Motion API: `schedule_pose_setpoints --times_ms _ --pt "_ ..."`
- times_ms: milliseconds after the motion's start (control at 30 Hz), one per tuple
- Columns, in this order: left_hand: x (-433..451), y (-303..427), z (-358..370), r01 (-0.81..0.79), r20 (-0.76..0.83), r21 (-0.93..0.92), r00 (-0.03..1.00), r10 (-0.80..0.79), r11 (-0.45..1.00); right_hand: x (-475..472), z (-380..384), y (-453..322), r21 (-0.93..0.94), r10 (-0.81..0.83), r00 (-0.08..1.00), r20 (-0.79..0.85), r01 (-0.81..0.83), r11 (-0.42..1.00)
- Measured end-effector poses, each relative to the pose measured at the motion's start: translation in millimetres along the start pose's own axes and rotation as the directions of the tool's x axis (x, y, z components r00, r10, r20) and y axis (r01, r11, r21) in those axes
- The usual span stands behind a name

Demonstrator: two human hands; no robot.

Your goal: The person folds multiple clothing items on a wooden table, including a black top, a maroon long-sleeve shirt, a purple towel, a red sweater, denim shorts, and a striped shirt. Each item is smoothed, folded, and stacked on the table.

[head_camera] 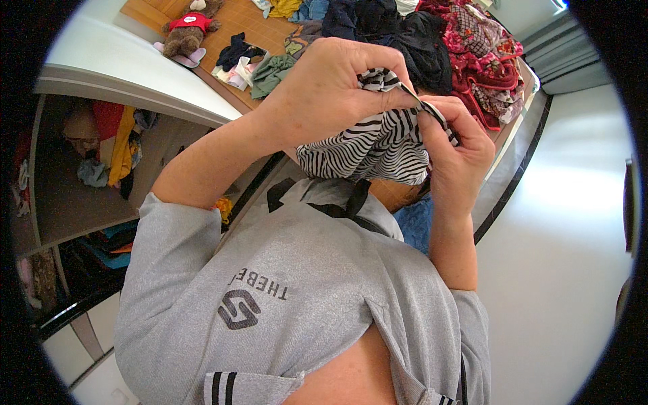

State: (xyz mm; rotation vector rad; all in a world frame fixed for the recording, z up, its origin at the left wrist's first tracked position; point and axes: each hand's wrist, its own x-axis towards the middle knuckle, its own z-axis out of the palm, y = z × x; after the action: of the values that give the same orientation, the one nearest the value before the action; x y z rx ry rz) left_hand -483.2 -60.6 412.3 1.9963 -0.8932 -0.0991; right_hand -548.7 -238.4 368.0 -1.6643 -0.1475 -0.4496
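A black-and-white striped cloth garment [369, 147] hangs bunched in front of my chest. My left hand [334, 91] pinches its upper edge between thumb and bent fingers. Close beside it, my right hand [458, 139] grips the same edge, the thumb pressed against the fabric. The edge is gathered between the two hands, and the striped body droops in folds below. Part of the fabric is hidden behind my fingers, so the kind of garment cannot be told.
Beyond my hands, dark clothes [390, 35], a red floral blanket or garment [473, 66] and a green cloth [273, 76] lie heaped on a wood-coloured surface [243, 17]. A teddy bear [187, 33] sits at its far left. Left of me stands an open wardrobe [167, 131] with clothes inside.
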Motion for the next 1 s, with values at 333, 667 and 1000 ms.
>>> schedule_pose_setpoints --times_ms 333,667,1000 --pt "14 -2 -8 -0.060 0.169 -0.230 0.980 0.100 0.971 3 -6 -11 -0.103 -0.165 0.982 0.092 0.174 0.979" --pt "14 -7 -2 0.010 0.150 -0.065 0.989 0.000 0.998 9 -7 -1 0.061 -0.199 0.967 0.162 0.191 0.980" --pt "26 -41 -57 -0.212 0.600 0.425 0.794 -0.098 0.880 47 -62 -7 -0.433 0.039 0.749 0.661 0.339 0.835"
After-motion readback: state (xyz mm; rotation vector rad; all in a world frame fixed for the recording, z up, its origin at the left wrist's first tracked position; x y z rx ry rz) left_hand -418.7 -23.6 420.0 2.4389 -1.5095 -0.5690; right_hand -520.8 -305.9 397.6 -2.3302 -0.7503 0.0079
